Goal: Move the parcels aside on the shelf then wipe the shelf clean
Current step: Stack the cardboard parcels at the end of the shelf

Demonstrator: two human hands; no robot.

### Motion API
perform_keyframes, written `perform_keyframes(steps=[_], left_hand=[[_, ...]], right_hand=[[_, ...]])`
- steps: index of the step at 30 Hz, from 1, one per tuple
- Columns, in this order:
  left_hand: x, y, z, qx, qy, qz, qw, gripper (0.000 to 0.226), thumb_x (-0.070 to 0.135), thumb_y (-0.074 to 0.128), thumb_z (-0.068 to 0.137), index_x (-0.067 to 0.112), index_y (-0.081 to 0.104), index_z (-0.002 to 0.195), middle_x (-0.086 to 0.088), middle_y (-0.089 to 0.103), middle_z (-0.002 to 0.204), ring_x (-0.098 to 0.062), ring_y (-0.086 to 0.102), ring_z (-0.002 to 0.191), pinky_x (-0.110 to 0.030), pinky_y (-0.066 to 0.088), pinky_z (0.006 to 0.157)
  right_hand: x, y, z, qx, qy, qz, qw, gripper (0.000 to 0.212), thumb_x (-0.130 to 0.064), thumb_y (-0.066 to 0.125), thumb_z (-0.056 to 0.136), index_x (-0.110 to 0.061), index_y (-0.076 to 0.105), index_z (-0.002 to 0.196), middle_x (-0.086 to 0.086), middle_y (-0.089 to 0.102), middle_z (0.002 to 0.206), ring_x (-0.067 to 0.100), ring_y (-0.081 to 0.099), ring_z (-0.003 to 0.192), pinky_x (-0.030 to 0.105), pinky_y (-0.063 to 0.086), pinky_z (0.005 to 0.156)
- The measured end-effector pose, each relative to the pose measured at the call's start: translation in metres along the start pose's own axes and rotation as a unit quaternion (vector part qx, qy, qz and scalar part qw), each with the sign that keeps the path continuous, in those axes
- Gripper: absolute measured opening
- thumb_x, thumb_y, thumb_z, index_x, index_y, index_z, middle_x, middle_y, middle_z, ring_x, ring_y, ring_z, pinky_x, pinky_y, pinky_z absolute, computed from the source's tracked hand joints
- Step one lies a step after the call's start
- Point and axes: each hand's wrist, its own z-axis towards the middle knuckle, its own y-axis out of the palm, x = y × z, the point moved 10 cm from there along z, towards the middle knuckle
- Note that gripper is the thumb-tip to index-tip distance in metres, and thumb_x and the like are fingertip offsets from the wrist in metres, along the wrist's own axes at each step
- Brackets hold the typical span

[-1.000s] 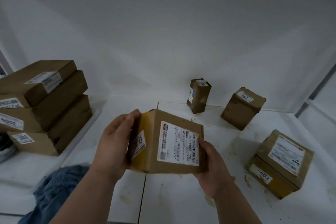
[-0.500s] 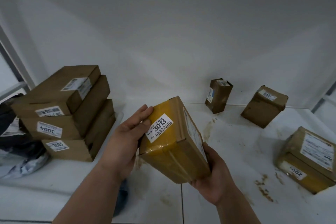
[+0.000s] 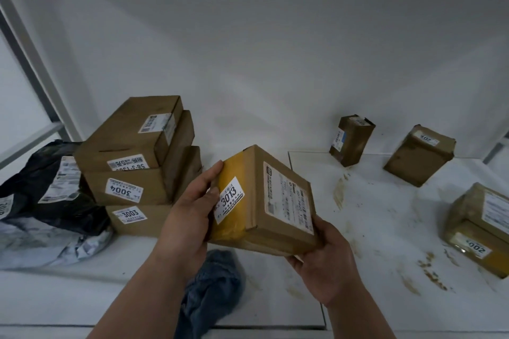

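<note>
Since half a second ago, both hands have carried the brown cardboard parcel with yellow tape and a "3013" label (image 3: 261,201) leftward, closer to the stack of three brown cardboard boxes (image 3: 140,165) at centre left. The left hand (image 3: 190,215) lies flat against its taped end; the right hand (image 3: 322,256) cups its lower right corner. It hangs tilted above the stained white shelf (image 3: 371,217), just right of the stack. Bare shelf lies between them. A crumpled blue cloth (image 3: 212,289) rests below, near the front edge. Three small brown parcels (image 3: 418,154) sit right.
</note>
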Motion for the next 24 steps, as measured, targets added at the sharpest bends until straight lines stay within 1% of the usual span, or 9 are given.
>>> perform_keyframes(steps=[3, 5, 7, 9, 12, 15, 17, 19, 24], left_hand=[[0.003, -0.008, -0.005, 0.0, 0.006, 0.006, 1.0, 0.03, 0.025, 0.049, 0.098, 0.04, 0.065, 0.119, 0.0, 0.068, 0.12, -0.025, 0.065, 0.109, -0.046, 0.053, 0.091], [0.012, -0.012, -0.011, 0.008, 0.025, 0.039, 0.999, 0.028, 0.043, 0.056, 0.088, 0.039, 0.066, 0.115, -0.002, 0.071, 0.112, -0.022, 0.067, 0.105, -0.04, 0.054, 0.082], [0.023, -0.012, -0.017, 0.014, 0.057, 0.081, 0.995, 0.037, 0.057, 0.057, 0.076, 0.038, 0.067, 0.107, -0.001, 0.073, 0.103, -0.02, 0.068, 0.098, -0.035, 0.051, 0.078], [0.032, -0.008, -0.021, 0.016, 0.084, 0.103, 0.991, 0.042, 0.061, 0.055, 0.071, 0.033, 0.067, 0.101, 0.001, 0.072, 0.093, -0.014, 0.068, 0.089, -0.028, 0.048, 0.071], [0.039, -0.004, -0.02, 0.025, 0.098, 0.117, 0.988, 0.045, 0.06, 0.057, 0.069, 0.027, 0.064, 0.099, 0.007, 0.069, 0.082, -0.008, 0.064, 0.074, -0.019, 0.044, 0.061], [0.031, -0.004, -0.015, 0.04, 0.087, 0.097, 0.991, 0.048, 0.056, 0.065, 0.066, 0.029, 0.065, 0.106, -0.001, 0.073, 0.096, -0.017, 0.069, 0.09, -0.029, 0.048, 0.074], [0.023, -0.001, -0.012, 0.045, 0.075, 0.072, 0.994, 0.04, 0.048, 0.065, 0.073, 0.03, 0.065, 0.108, -0.001, 0.072, 0.101, -0.02, 0.069, 0.096, -0.038, 0.052, 0.085], [0.013, 0.004, -0.009, 0.049, 0.06, 0.05, 0.996, 0.026, 0.037, 0.062, 0.085, 0.033, 0.065, 0.111, 0.003, 0.071, 0.104, -0.02, 0.067, 0.101, -0.048, 0.049, 0.094], [-0.01, 0.014, 0.0, 0.052, 0.018, 0.014, 0.998, 0.023, 0.027, 0.053, 0.096, 0.036, 0.067, 0.112, 0.004, 0.069, 0.109, -0.023, 0.063, 0.109, -0.057, 0.05, 0.092]], right_hand=[[0.005, 0.001, 0.005, 0.007, -0.015, 0.008, 1.0, 0.031, -0.01, 0.041, 0.1, -0.009, 0.072, 0.095, 0.015, 0.073, 0.104, 0.028, 0.067, 0.094, 0.048, 0.045, 0.096], [0.008, 0.004, 0.009, -0.016, -0.014, 0.011, 1.0, 0.025, -0.009, 0.044, 0.095, -0.004, 0.068, 0.102, 0.02, 0.069, 0.115, 0.031, 0.066, 0.098, 0.048, 0.044, 0.097], [0.008, 0.008, 0.012, -0.039, -0.011, 0.018, 0.999, 0.033, -0.013, 0.051, 0.081, -0.002, 0.063, 0.11, 0.022, 0.066, 0.118, 0.035, 0.062, 0.106, 0.047, 0.042, 0.096], [0.002, 0.01, 0.015, -0.051, -0.019, 0.006, 0.999, 0.034, -0.013, 0.053, 0.073, -0.002, 0.064, 0.103, 0.023, 0.066, 0.112, 0.037, 0.06, 0.106, 0.046, 0.043, 0.091], [-0.005, 0.015, 0.019, -0.07, -0.026, -0.021, 0.997, 0.017, -0.003, 0.045, 0.076, -0.004, 0.061, 0.083, 0.018, 0.064, 0.095, 0.036, 0.055, 0.102, 0.044, 0.044, 0.083], [-0.011, 0.011, 0.023, -0.061, -0.028, -0.036, 0.997, 0.022, 0.003, 0.037, 0.08, -0.004, 0.058, 0.084, 0.016, 0.063, 0.092, 0.035, 0.055, 0.104, 0.045, 0.047, 0.084], [-0.021, 0.01, 0.022, -0.068, -0.038, -0.041, 0.996, 0.027, 0.004, 0.037, 0.08, -0.004, 0.062, 0.089, 0.017, 0.065, 0.095, 0.038, 0.056, 0.106, 0.05, 0.046, 0.092], [-0.033, 0.007, 0.021, -0.075, -0.047, -0.043, 0.995, 0.031, 0.004, 0.036, 0.081, -0.006, 0.064, 0.093, 0.017, 0.066, 0.095, 0.039, 0.058, 0.105, 0.052, 0.047, 0.093], [-0.056, 0.003, 0.023, -0.11, -0.066, -0.012, 0.992, 0.036, 0.001, 0.042, 0.079, -0.014, 0.072, 0.091, 0.017, 0.067, 0.103, 0.041, 0.06, 0.107, 0.051, 0.049, 0.09]])
